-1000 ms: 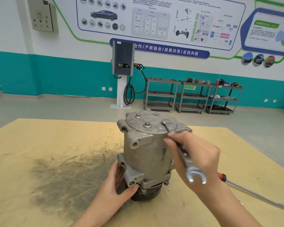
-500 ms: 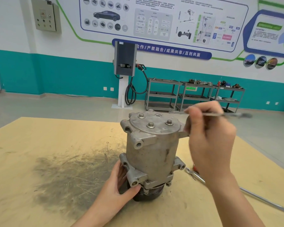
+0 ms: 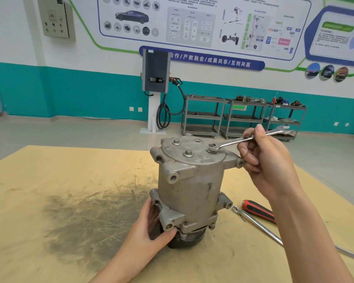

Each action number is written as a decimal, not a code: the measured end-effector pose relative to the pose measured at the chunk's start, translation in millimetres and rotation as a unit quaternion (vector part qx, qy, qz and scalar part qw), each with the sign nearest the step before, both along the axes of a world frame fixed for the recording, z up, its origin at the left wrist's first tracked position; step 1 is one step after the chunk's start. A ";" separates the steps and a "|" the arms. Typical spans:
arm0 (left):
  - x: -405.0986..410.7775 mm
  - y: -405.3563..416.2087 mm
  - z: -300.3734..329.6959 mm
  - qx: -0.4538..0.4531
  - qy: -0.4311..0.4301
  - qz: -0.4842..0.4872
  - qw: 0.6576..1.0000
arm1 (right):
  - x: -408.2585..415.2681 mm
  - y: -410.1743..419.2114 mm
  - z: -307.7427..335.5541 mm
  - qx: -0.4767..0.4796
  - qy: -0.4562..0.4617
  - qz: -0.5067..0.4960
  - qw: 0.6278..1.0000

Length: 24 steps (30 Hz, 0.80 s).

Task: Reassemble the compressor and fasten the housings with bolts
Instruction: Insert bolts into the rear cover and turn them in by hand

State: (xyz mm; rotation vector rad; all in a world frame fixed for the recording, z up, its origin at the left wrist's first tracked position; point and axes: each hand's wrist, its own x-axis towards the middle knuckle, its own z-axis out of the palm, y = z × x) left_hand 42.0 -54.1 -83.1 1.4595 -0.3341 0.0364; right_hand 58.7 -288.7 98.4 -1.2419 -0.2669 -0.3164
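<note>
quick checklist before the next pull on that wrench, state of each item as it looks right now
1. Wrench open end seated on the right-hand bolt: looks ok, jaws around the head.
2. Right hand gripping the wrench shaft: ok, though mid-shaft rather than at the far end.
3. Left hand steadying the compressor at its lower flange: ok.
4. Compressor upright on the table: ok.
5. Other two top bolts in their holes: ok; tightness cannot tell.
6. Swing path: ok; the screwdriver and second wrench lie low on the table.
</note>
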 end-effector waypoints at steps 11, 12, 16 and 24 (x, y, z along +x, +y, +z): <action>-3.8 0.8 4.1 0.017 -0.009 -0.003 1.000 | 6.8 -5.5 -3.6 0.045 0.018 0.050 0.998; -3.7 0.6 4.2 0.016 -0.009 -0.001 1.000 | 7.4 -6.2 -3.7 0.046 0.021 0.055 0.997; -2.6 0.9 1.7 0.014 -0.006 0.003 1.000 | 10.6 -6.8 -5.9 0.049 0.054 0.059 0.996; -0.2 1.8 -1.5 0.019 -0.009 0.000 1.000 | 11.3 -3.5 -6.9 0.028 0.037 0.028 0.999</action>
